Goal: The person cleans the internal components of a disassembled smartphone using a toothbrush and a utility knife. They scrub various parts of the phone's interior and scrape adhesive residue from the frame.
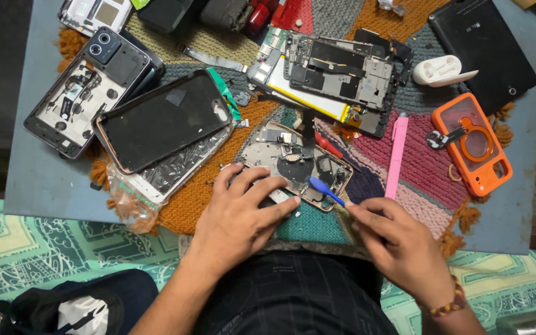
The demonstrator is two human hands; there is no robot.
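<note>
My left hand (243, 217) presses down on the near edge of an opened phone frame (293, 158) lying on a multicoloured woven mat (417, 161). Its fingers spread over the frame's lower left corner. My right hand (395, 245) pinches a small blue pry tool (325, 190), whose tip rests at the frame's lower right edge. Inside the frame I see bare metal, small parts and a black flex strip.
Around lie a black phone back (162, 118) over a bagged screen, a dismantled phone shell (79, 93), a second opened phone with a battery (336, 74), a pink tool (396, 155), an orange phone case (473, 142), a white earbud case (437, 69) and a black tablet (482, 49).
</note>
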